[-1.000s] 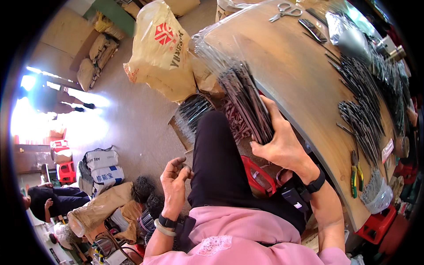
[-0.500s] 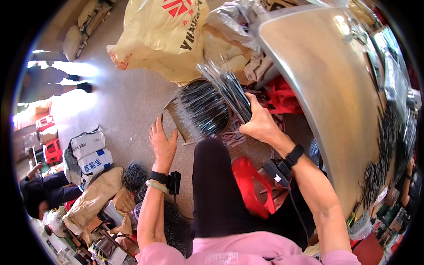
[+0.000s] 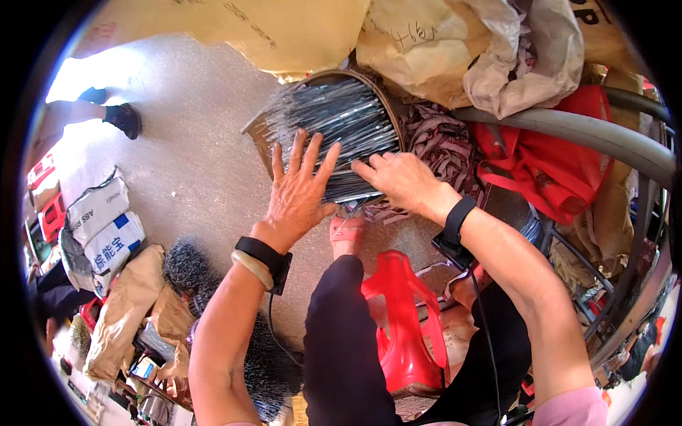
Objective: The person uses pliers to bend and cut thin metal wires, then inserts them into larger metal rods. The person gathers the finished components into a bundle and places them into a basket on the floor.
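Thin dark metallic strips [image 3: 348,117] lie densely packed in a round container [image 3: 393,106] with a brown rim, on the floor ahead of me. My left hand [image 3: 295,195] is open, its fingers spread at the near left side of the strips, the fingertips over them. At their near right side is my right hand [image 3: 405,181], with thumb and fingers curled in and closed. Whether strips are caught in those fingers is hidden. Each of my wrists wears a black band with a small box, and a pale bangle [image 3: 252,271] circles the left one.
A red plastic stool [image 3: 401,319] stands between my legs. Paper sacks [image 3: 419,50] and a red bag [image 3: 547,170] lie beyond and right, by a curved grey metal rim [image 3: 568,131]. Dark bristly bundles [image 3: 188,266] sit at left. Another person's foot [image 3: 124,121] shows far left.
The bundle of strips that stood in my right hand is no longer held up; that hand has come down and nearer. My left hand has reached forward onto the strips. My view has shifted.
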Action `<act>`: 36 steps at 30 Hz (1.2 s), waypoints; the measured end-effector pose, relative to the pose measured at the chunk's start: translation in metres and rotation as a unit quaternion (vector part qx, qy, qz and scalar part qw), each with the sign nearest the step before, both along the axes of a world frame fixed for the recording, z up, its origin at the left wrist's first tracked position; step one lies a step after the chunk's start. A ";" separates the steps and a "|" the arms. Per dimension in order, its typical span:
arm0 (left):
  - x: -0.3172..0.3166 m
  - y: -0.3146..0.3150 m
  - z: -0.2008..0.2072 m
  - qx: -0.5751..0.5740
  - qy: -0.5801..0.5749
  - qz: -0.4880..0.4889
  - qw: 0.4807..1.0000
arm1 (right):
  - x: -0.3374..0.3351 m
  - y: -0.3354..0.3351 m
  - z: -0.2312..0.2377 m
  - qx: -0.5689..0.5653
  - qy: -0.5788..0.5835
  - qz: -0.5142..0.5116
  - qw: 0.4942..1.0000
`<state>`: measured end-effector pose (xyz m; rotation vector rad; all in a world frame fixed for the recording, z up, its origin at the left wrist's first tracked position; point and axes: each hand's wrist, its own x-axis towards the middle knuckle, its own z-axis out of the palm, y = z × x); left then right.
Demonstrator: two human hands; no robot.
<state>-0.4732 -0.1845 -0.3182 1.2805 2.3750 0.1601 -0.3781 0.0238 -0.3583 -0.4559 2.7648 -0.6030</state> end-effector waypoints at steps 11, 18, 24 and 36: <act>-0.002 0.008 -0.068 0.005 -0.007 0.008 1.000 | -0.029 0.000 -0.061 0.042 0.094 0.020 0.995; 0.010 0.017 -0.094 -0.008 0.018 0.052 0.998 | -0.029 -0.009 -0.072 0.117 0.125 -0.037 0.984; 0.012 0.013 -0.104 -0.023 0.034 0.050 0.998 | -0.010 -0.033 -0.061 -0.013 0.039 -0.104 0.994; 0.007 0.022 -0.105 -0.110 0.019 0.059 0.992 | -0.003 -0.038 -0.091 -0.062 0.052 -0.147 0.986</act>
